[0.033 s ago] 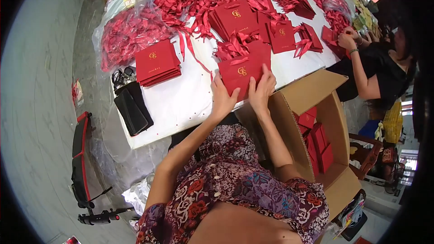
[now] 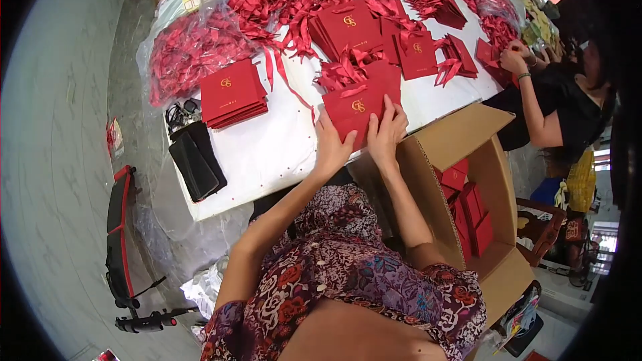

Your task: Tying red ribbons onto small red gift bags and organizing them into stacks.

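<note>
Down at the right, an open cardboard box (image 2: 468, 154) stands against the table edge, with several flat red bags (image 2: 468, 210) stacked upright inside it. At the far left of the white table (image 2: 267, 154), a clear plastic sack (image 2: 194, 43) bulges with red ribbon.

Both bare forearms reach up from the lower edge to the table's near edge. The left hand (image 2: 332, 147) lies flat, fingers spread and extended, pressing on the lower left corner of a red paper bag (image 2: 358, 110). The right hand (image 2: 386, 132) rests on the same bag's lower right edge, fingers straight and close together, not curled around anything. The bag lies flat at the table edge, just left of the box, a gold emblem at its centre and red ribbon handles at its far end.

Left of it sits a neat stack of red bags (image 2: 231, 93) with the same gold mark. Beyond, more red bags and loose ribbons (image 2: 294, 0) cover the table. A black pouch (image 2: 195, 160) lies at the near left corner. At the right, another person's hands (image 2: 511, 59) handle red bags.
</note>
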### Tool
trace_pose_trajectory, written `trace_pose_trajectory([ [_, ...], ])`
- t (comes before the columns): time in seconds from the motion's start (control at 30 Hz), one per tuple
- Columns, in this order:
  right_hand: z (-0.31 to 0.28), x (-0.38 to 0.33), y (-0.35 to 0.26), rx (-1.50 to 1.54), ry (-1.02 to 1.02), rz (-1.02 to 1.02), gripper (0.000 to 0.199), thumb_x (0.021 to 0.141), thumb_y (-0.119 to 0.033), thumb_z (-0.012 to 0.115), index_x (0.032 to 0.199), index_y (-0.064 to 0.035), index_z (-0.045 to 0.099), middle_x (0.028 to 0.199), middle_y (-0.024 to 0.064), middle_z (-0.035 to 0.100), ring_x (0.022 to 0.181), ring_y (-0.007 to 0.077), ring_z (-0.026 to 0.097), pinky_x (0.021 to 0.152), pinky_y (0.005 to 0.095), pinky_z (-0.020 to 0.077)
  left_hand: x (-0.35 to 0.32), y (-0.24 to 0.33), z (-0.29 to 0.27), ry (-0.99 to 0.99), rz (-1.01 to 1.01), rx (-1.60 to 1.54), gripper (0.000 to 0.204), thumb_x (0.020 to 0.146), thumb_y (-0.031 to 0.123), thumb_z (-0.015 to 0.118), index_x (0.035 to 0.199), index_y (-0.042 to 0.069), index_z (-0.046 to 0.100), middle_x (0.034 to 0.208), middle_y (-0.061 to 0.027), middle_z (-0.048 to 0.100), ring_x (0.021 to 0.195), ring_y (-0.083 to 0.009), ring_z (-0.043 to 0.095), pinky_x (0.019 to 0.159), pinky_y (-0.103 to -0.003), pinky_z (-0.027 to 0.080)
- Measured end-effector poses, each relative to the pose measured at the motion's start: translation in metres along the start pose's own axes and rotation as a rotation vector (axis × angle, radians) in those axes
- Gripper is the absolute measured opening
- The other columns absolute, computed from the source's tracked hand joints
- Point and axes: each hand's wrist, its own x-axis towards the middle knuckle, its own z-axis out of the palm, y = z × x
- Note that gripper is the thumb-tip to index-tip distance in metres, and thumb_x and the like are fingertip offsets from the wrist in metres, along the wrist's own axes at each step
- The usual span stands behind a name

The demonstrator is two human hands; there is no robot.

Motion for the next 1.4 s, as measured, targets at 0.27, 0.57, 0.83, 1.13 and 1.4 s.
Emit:
trace_pose_trajectory([
  [0.27, 0.038, 0.028, 0.03, -0.218, 0.135, 0.025, 0.057, 0.09, -0.007, 0.057, 0.146, -0.0077, 0.042, 0.135, 0.0227, 0.044, 0.128, 0.0407, 0.04, 0.105, 0.0539, 0.0309, 0.027, -0.008, 0.021, -0.201, -0.002, -0.014, 0.096, 0.082, 0.004, 0.07, 0.155, -0.002, 0.007, 0.138, -0.0304, 0.044, 0.112, -0.0386, 0.059, 0.088, -0.038, 0.054],
  [0.57, 0.033, 0.035, 0.024, -0.116, 0.279, -0.012, 0.05, 0.09, -0.005, 0.056, 0.14, -0.0074, 0.049, 0.133, 0.0178, 0.047, 0.127, 0.0363, 0.042, 0.107, 0.0508, 0.0287, 0.026, -0.023, 0.019, -0.259, -0.063, -0.131, 0.095, 0.087, 0.014, 0.07, 0.155, -0.001, 0.006, 0.117, -0.0253, 0.059, 0.083, -0.0309, 0.069, 0.076, -0.037, 0.055],
  [0.83, 0.014, 0.003, 0.002, -0.027, 0.127, -0.169, 0.035, 0.095, -0.017, 0.058, 0.129, -0.0059, 0.057, 0.129, 0.0158, 0.05, 0.126, 0.0353, 0.042, 0.107, 0.0491, 0.028, 0.003, -0.022, -0.002, -0.224, -0.078, -0.21, 0.08, 0.087, 0.011, 0.07, 0.152, 0.0, 0.023, 0.108, -0.02, 0.065, 0.076, -0.0238, 0.07, 0.071, -0.033, 0.055],
  [1.13, 0.012, -0.003, -0.021, 0.055, 0.111, -0.196, 0.044, 0.093, -0.019, 0.062, 0.132, -0.0018, 0.052, 0.134, 0.0205, 0.044, 0.128, 0.0387, 0.039, 0.107, 0.0514, 0.0284, -0.013, -0.027, -0.042, -0.118, -0.089, -0.189, 0.062, 0.09, 0.002, 0.064, 0.146, 0.005, 0.039, 0.11, -0.0121, 0.062, 0.074, -0.0118, 0.06, 0.067, -0.025, 0.052],
  [1.4, 0.034, 0.007, 0.001, 0.017, 0.107, -0.238, 0.046, 0.094, -0.023, 0.061, 0.133, -0.0007, 0.051, 0.134, 0.0218, 0.043, 0.127, 0.0398, 0.039, 0.106, 0.051, 0.0304, -0.02, -0.028, -0.053, -0.074, -0.009, -0.211, 0.051, 0.09, -0.001, 0.06, 0.139, 0.006, 0.049, 0.11, -0.0101, 0.062, 0.076, -0.0098, 0.057, 0.067, -0.025, 0.05],
])
